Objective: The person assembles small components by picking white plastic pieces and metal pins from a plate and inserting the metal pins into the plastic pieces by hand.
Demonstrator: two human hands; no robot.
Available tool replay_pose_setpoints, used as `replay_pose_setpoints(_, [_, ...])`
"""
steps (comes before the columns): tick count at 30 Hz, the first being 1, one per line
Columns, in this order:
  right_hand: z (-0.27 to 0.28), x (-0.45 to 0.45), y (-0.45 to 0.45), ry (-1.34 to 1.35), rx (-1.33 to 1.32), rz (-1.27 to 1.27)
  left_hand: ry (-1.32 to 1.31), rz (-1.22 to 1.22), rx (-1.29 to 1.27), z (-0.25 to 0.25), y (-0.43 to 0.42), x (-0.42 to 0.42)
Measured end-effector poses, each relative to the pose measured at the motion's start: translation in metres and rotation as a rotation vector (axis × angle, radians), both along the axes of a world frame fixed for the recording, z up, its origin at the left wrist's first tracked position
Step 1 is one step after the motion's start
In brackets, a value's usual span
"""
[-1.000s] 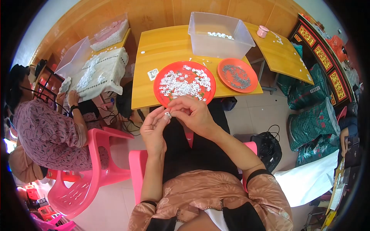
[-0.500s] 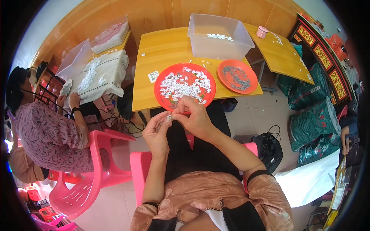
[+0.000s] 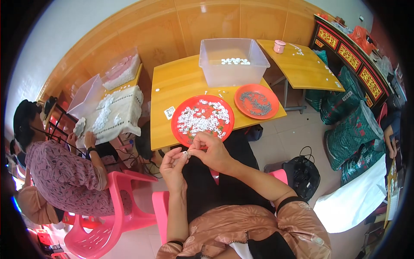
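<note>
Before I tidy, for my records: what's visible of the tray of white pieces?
The tray is round, shallow and red, plastic by its look; white pieces cover most of its patterned bottom. It lies flat on the table, jutting past the near edge; the right hand partly screens its near rim, contact unclear.

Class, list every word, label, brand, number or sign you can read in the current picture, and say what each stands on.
No text can be read with certainty.
White card on the yellow table, beside the larger red plate: dark marks, too small to read.
Green sacks: printed marks, too blurred to read.
Dark cabinet: gold patterns; cannot tell whether they include writing.
</note>
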State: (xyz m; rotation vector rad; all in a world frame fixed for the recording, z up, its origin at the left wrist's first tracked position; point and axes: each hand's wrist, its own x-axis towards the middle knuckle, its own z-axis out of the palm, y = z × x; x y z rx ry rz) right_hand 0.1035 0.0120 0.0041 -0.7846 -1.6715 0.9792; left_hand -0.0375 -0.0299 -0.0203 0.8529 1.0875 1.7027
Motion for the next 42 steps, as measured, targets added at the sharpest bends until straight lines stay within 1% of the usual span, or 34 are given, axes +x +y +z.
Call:
replay_pose_setpoints(2, [0.002, 0.0, -0.001, 0.019, -0.005, 0.004, 0.005, -0.002, 0.006, 0.002, -0.001, 0.001])
replay_pose_setpoints(4, [0.003, 0.0, -0.001, 0.082, -0.074, 0.051, 0.006, 0.0, 0.008, 0.002, -0.001, 0.001])
replay_pose_setpoints(7, [-0.001, 0.0, -0.002, 0.052, -0.033, 0.029, 0.018, -0.003, 0.03, -0.002, -0.002, 0.003])
replay_pose_setpoints(11, [-0.007, 0.001, 0.0, 0.021, -0.041, 0.026, -0.017, 0.009, 0.029, -0.006, -0.001, 0.006])
replay_pose_setpoints(13, [-0.007, -0.001, 0.001, 0.188, -0.146, 0.06, -0.042, 0.011, 0.022, -0.007, -0.001, 0.007])
replay_pose_setpoints(15, [-0.011, -0.001, 0.004, 0.19, -0.188, 0.082, -0.147, 0.007, -0.018, -0.006, 0.0, 0.007])
replay_pose_setpoints(19, [-0.005, 0.008, 0.018, 0.223, -0.297, 0.097, -0.199, -0.014, -0.024, -0.005, 0.003, 0.0])
replay_pose_setpoints(22, [-0.028, 0.03, 0.062, 0.17, -0.237, -0.083, -0.197, -0.01, -0.04, -0.003, 0.004, -0.008])
replay_pose_setpoints(23, [-0.032, 0.039, 0.075, 0.169, -0.237, -0.086, -0.205, -0.016, -0.043, -0.003, 0.005, -0.011])
replay_pose_setpoints(25, [-0.036, 0.057, 0.094, -0.095, -0.248, -0.265, -0.229, -0.022, -0.043, 0.0, 0.005, -0.012])
replay_pose_setpoints(26, [-0.037, 0.061, 0.1, -0.101, -0.246, -0.268, -0.251, -0.021, -0.045, 0.0, 0.005, -0.012])
replay_pose_setpoints(28, [-0.038, 0.065, 0.109, -0.325, -0.164, -0.348, -0.268, -0.029, -0.058, 0.001, 0.004, -0.01])
replay_pose_setpoints(29, [-0.038, 0.064, 0.112, -0.329, -0.161, -0.347, -0.278, -0.037, -0.071, 0.001, 0.004, -0.01])
replay_pose_setpoints(31, [-0.039, 0.058, 0.119, -0.486, -0.115, -0.308, -0.287, -0.043, -0.065, 0.003, 0.004, -0.008])
replay_pose_setpoints(32, [-0.046, 0.054, 0.126, -0.486, -0.113, -0.306, -0.291, -0.052, -0.061, 0.004, 0.003, -0.006])
replay_pose_setpoints(34, [-0.054, 0.041, 0.138, -0.606, 0.092, -0.254, -0.291, -0.056, -0.065, 0.006, 0.002, -0.004])
replay_pose_setpoints(35, [-0.055, 0.035, 0.14, -0.605, 0.093, -0.253, -0.291, -0.062, -0.072, 0.007, 0.001, -0.003])
replay_pose_setpoints(37, [-0.058, 0.025, 0.143, -0.701, 0.17, -0.227, -0.289, -0.073, -0.076, 0.008, 0.001, -0.002])
replay_pose_setpoints(38, [-0.059, 0.021, 0.145, -0.702, 0.171, -0.221, -0.287, -0.086, -0.082, 0.008, 0.001, -0.002])
replay_pose_setpoints(40, [-0.059, 0.016, 0.148, -0.827, 0.183, -0.188, -0.295, -0.091, -0.079, 0.01, 0.0, -0.001])
replay_pose_setpoints(42, [-0.057, 0.014, 0.153, -0.855, 0.152, -0.173, -0.304, -0.095, -0.073, 0.01, 0.0, 0.0])
